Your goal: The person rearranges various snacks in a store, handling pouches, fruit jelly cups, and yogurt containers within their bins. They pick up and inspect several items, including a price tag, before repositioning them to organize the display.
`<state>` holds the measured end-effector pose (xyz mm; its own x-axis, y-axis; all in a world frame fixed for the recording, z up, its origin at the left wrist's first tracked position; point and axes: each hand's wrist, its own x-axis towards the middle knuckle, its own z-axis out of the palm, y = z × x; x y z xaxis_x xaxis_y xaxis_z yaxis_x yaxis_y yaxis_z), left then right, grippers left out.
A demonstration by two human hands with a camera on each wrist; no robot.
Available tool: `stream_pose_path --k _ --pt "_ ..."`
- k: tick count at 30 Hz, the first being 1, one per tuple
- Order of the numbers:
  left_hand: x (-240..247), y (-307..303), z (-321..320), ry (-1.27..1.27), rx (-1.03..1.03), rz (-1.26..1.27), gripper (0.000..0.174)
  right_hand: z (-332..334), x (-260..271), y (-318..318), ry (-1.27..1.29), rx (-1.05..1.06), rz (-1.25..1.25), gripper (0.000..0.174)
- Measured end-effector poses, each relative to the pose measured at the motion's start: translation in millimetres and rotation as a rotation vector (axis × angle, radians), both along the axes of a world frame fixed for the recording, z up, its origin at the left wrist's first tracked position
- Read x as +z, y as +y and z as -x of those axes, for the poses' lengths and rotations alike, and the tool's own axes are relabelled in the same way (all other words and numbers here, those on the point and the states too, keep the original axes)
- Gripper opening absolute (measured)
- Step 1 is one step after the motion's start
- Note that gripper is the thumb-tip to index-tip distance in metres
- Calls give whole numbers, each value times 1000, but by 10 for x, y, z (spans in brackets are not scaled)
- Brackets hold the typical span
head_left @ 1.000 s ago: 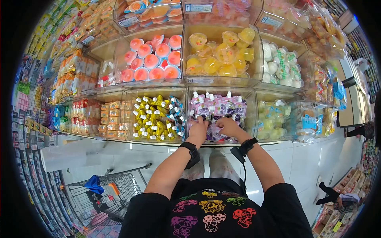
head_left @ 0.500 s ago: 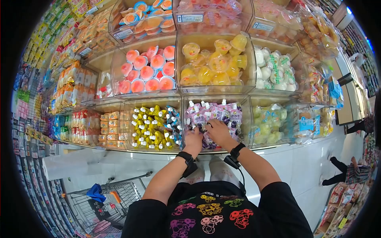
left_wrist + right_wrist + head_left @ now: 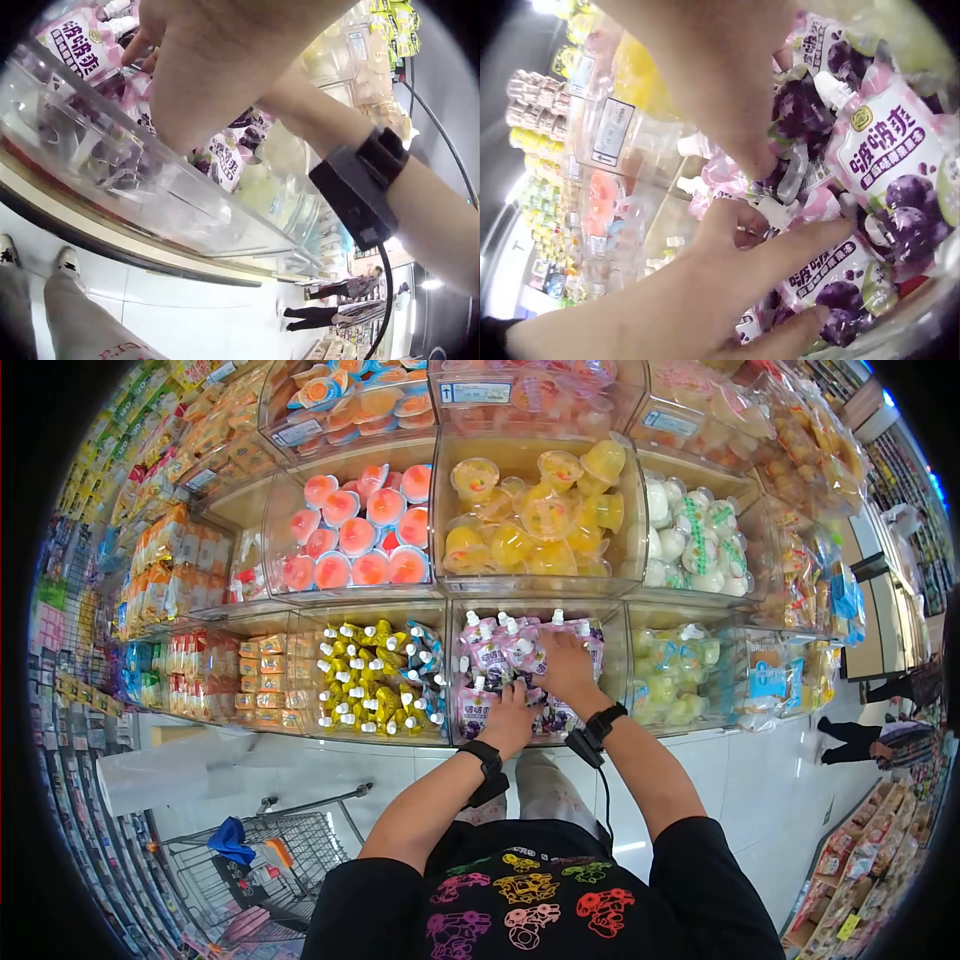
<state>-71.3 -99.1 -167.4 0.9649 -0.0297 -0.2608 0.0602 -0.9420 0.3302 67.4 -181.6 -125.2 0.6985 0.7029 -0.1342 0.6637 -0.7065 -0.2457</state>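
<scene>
Both hands are in a clear bin (image 3: 615,680) of pink-and-purple spout pouches (image 3: 485,660) with white caps. My left hand (image 3: 515,715) lies over the near pouches. In the right wrist view, this left hand (image 3: 697,281) rests spread fingers across a grape-printed pouch (image 3: 829,281), its thumb bent close to a white cap. My right hand (image 3: 568,665) reaches farther back, over pouches at the right of the bin. Its fingertips are largely hidden, and I cannot tell whether they hold a pouch. Black straps with small cameras sit on both wrists.
Yellow spout pouches (image 3: 365,680) fill the bin to the left, pale green cups (image 3: 675,675) the one to the right. Above are pink jelly cups (image 3: 355,535) and yellow ones (image 3: 540,515). A shopping cart (image 3: 260,880) stands at lower left. People (image 3: 870,740) are at the right.
My right hand moved toward the back of the bin. The left hand shifted right over the near pouches, uncovering pouches at the bin's left.
</scene>
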Motion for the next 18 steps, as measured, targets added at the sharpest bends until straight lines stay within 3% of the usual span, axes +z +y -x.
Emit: stream_pose_path --k 4,6,9,12,14,16,18 --pt "99 185 38 -14 -88 89 50 142 206 -75 66 -158 -282 79" --pt "142 309 96 -67 -110 52 46 246 171 -92 304 -338 -340 78" --pt "304 512 50 53 15 108 22 497 -146 -158 327 -195 -240 74" --pt "420 682 9 -85 95 -96 17 689 -403 -130 388 -4 -78 59" --pt "435 659 -10 -80 138 -93 18 688 -547 -110 401 96 -13 51" --pt "417 548 11 -134 133 -101 17 556 -487 -119 372 184 -36 37" --pt "362 453 108 -31 123 -102 16 392 -260 -46 311 195 42 38"
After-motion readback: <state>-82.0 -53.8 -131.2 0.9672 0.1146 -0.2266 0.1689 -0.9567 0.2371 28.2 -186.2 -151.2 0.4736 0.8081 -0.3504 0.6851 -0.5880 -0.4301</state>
